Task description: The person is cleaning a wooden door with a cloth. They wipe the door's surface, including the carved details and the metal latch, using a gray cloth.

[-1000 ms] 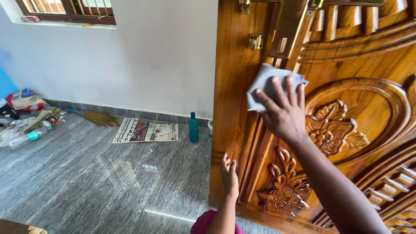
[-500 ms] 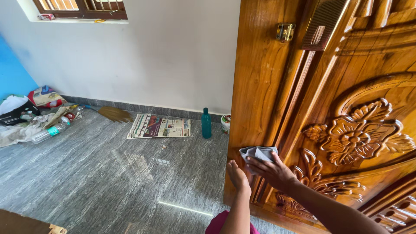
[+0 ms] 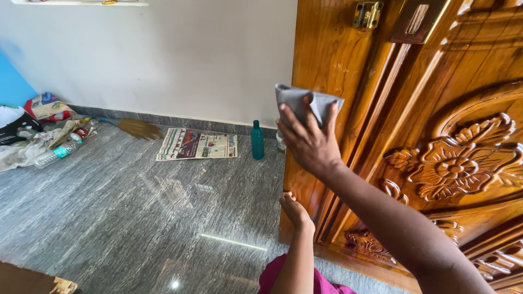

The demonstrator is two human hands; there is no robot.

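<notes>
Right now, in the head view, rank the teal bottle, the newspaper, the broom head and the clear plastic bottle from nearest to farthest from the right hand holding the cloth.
From the right hand, all to its left:
1. Teal bottle, by the door edge.
2. Newspaper, flat on the floor.
3. Broom head, along the wall.
4. Clear plastic bottle, far left amid clutter.

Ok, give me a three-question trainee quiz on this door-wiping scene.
1. True or false: the right hand presses a grey cloth against the wooden door.
2. What does the left hand touch?
3. Which stands nearest the door: A) teal bottle B) newspaper C) broom?

Key: 1 true; 2 the door's lower edge; 3 A.
</notes>
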